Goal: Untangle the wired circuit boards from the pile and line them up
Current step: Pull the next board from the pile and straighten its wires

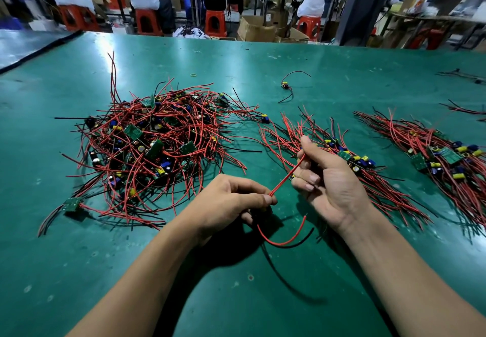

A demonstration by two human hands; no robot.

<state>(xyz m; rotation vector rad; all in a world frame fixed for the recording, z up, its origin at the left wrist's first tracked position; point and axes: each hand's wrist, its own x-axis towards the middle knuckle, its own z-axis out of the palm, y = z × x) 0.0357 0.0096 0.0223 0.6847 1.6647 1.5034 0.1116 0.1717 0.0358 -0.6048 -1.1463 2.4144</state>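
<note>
Head view, looking down on a green table (342, 68). Lower middle of the frame: left hand (236, 200) clenched, thumb and forefinger pinching the near end of a red wire (288, 174). Just to the right: right hand (331, 179), fingers curled and thumb raised, gripping the far end of that same red wire, which is stretched straight and slants up to the right between the two hands. Whether a board is hidden inside the curled fingers, cannot tell.

Below the left hand: a loose red lead (278, 244) looping over the table, a black lead (303, 239) beside it.

Centre left: the tangled pile (147, 147) of wired circuit boards, red and black leads crossing every way, green boards poking through.

Right of centre, behind the right hand: a lined-up row (349, 156) of boards, leads fanned alike. Far right: a second row (447, 158), apart from the first.

Upper middle: one lone board (285, 85) with curled leads; further left, a small yellow rubber band (193, 75).

Along the top edge: orange stools (148, 21), cardboard boxes (256, 30), seated people in white.
</note>
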